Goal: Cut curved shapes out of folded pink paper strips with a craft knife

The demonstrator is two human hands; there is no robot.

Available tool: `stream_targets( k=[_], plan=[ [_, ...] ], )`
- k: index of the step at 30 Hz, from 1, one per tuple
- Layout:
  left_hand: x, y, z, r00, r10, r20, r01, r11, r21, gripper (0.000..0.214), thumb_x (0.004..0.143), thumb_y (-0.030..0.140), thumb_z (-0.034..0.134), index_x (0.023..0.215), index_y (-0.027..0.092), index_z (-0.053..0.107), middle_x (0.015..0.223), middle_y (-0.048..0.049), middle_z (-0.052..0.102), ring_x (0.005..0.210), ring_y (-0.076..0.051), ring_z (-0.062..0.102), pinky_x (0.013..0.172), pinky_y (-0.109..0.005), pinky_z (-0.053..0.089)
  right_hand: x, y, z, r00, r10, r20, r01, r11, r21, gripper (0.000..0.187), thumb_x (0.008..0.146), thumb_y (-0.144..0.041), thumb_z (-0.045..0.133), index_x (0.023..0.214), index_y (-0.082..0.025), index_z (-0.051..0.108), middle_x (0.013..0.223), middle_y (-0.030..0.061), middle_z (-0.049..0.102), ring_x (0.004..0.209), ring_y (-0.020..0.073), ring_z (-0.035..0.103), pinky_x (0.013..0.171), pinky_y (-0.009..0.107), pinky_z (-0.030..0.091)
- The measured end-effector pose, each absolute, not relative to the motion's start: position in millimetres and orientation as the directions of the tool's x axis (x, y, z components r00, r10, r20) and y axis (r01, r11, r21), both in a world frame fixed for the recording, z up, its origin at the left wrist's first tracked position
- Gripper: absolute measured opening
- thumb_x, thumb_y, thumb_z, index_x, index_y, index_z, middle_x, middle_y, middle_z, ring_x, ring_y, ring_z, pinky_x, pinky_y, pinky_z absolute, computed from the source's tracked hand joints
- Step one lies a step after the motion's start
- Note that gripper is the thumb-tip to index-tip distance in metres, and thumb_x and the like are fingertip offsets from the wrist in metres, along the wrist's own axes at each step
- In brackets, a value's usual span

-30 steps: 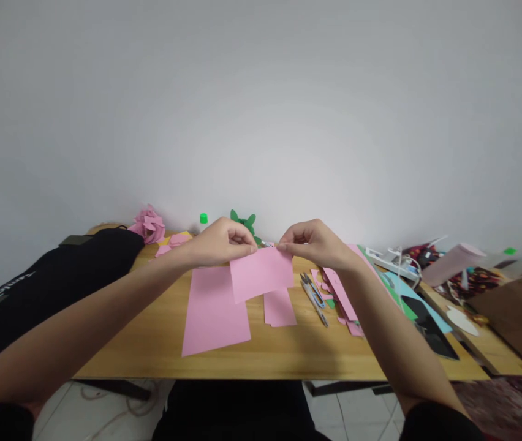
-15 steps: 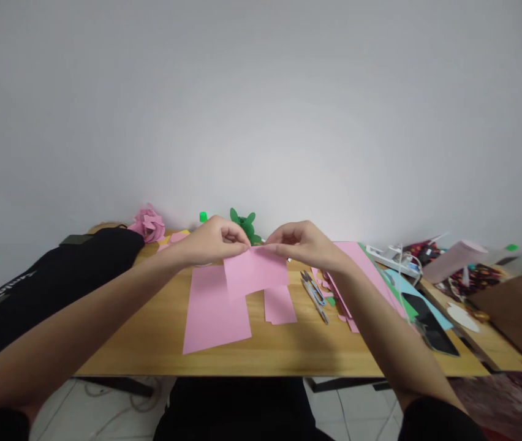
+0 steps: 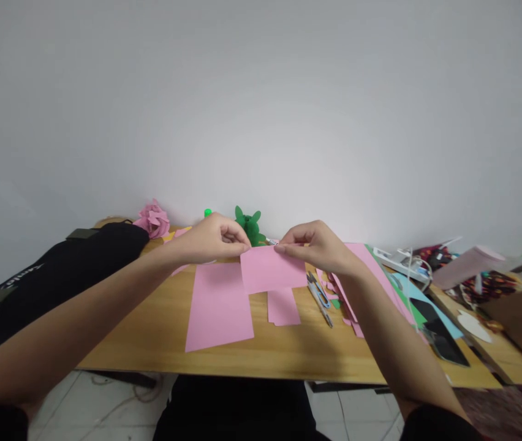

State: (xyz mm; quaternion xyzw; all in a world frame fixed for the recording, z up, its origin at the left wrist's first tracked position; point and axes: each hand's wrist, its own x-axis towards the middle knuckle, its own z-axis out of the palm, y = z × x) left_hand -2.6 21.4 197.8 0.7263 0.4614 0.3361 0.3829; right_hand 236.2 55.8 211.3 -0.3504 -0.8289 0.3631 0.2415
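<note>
Both my hands hold up a small pink paper piece (image 3: 272,269) above the wooden table (image 3: 160,331). My left hand (image 3: 212,239) pinches its top left corner, fingers curled. My right hand (image 3: 313,245) pinches the top edge further right, fingers also closed. Beneath the piece lie a large pink sheet (image 3: 219,306) and a smaller pink rectangle (image 3: 283,306). Small scissors (image 3: 318,295) lie just right of them, under my right wrist.
A black bag (image 3: 54,269) fills the table's left end. At the back stand a pink paper flower (image 3: 153,217), a green-capped bottle (image 3: 208,213) and a green paper shape (image 3: 249,225). To the right lie pink scraps, coloured sheets, a black phone (image 3: 442,337), a power strip (image 3: 401,260) and clutter.
The pink piece has shifted slightly right and now hangs straighter, its top edge level. My hands moved a little apart along its top edge. The camera view drifted slightly.
</note>
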Motion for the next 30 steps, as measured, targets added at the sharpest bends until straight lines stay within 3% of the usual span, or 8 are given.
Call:
stream_targets(
  k=[4, 8, 11, 15, 22, 27, 30],
  plan=[
    [-17, 21, 198, 0.295, 0.951, 0.089, 0.375, -0.201, 0.905, 0.006, 0.066, 0.024, 0.068, 0.065, 0.018, 0.070, 0.065, -0.0018, 0.073, 0.066, -0.016, 0.071, 0.067, -0.027, 0.058, 247, 59, 213, -0.571, 0.812, 0.121, 0.382, 0.393, -0.837, 0.030, 0.073, -0.041, 0.071, 0.060, -0.016, 0.063, 0.058, 0.0008, 0.058, 0.056, 0.0102, 0.049, 0.052, 0.026, 0.038],
    [-15, 24, 197, 0.190, 0.971, 0.143, 0.360, -0.205, 0.910, 0.013, 0.070, 0.029, 0.069, 0.074, 0.016, 0.072, 0.074, -0.0035, 0.076, 0.076, -0.018, 0.073, 0.074, -0.028, 0.058, 246, 60, 211, -0.578, 0.810, 0.096, 0.367, 0.364, -0.856, 0.031, 0.072, -0.043, 0.073, 0.060, -0.016, 0.063, 0.060, 0.0015, 0.060, 0.056, 0.0101, 0.050, 0.052, 0.025, 0.039],
    [-1, 26, 194, 0.249, 0.953, 0.172, 0.396, -0.263, 0.880, 0.018, 0.074, 0.030, 0.064, 0.080, 0.016, 0.074, 0.078, -0.0037, 0.076, 0.076, -0.017, 0.070, 0.067, -0.024, 0.054, 237, 59, 207, -0.612, 0.784, 0.106, 0.371, 0.403, -0.837, 0.032, 0.073, -0.044, 0.072, 0.061, -0.016, 0.063, 0.062, 0.0017, 0.061, 0.058, 0.0104, 0.051, 0.054, 0.026, 0.040],
    [11, 26, 191, 0.338, 0.925, 0.174, 0.485, -0.329, 0.810, 0.014, 0.071, 0.024, 0.061, 0.066, 0.015, 0.072, 0.063, 0.0001, 0.069, 0.061, -0.012, 0.061, 0.054, -0.021, 0.044, 231, 58, 199, -0.624, 0.774, 0.108, 0.362, 0.409, -0.838, 0.030, 0.075, -0.043, 0.071, 0.063, -0.016, 0.065, 0.061, 0.0006, 0.060, 0.058, 0.0102, 0.050, 0.054, 0.025, 0.039],
    [-18, 20, 165, 0.358, 0.932, 0.045, 0.410, -0.200, 0.890, 0.016, 0.070, 0.035, 0.068, 0.066, 0.020, 0.072, 0.066, -0.0024, 0.073, 0.062, -0.015, 0.069, 0.064, -0.024, 0.057, 255, 54, 175, -0.534, 0.845, 0.036, 0.335, 0.251, -0.908, 0.029, 0.073, -0.040, 0.073, 0.060, -0.016, 0.062, 0.054, -0.0034, 0.051, 0.050, 0.0069, 0.041, 0.047, 0.024, 0.030],
    [-25, 9, 122, 0.288, 0.956, -0.055, 0.421, -0.075, 0.904, 0.027, 0.078, 0.044, 0.062, 0.077, 0.020, 0.074, 0.080, -0.0044, 0.078, 0.075, -0.017, 0.072, 0.072, -0.026, 0.058, 258, 44, 128, -0.593, 0.794, -0.136, 0.345, 0.098, -0.933, 0.026, 0.071, -0.039, 0.071, 0.064, -0.015, 0.067, 0.057, -0.0010, 0.058, 0.053, 0.0082, 0.045, 0.049, 0.023, 0.033],
    [-5, -2, 102, 0.382, 0.912, -0.147, 0.449, -0.044, 0.893, 0.024, 0.074, 0.041, 0.068, 0.077, 0.019, 0.075, 0.073, -0.0040, 0.077, 0.067, -0.017, 0.071, 0.063, -0.025, 0.056, 239, 34, 97, -0.619, 0.762, -0.190, 0.354, 0.055, -0.934, 0.025, 0.069, -0.038, 0.071, 0.061, -0.015, 0.065, 0.057, -0.0016, 0.058, 0.054, 0.0079, 0.045, 0.052, 0.023, 0.036]
  ],
)
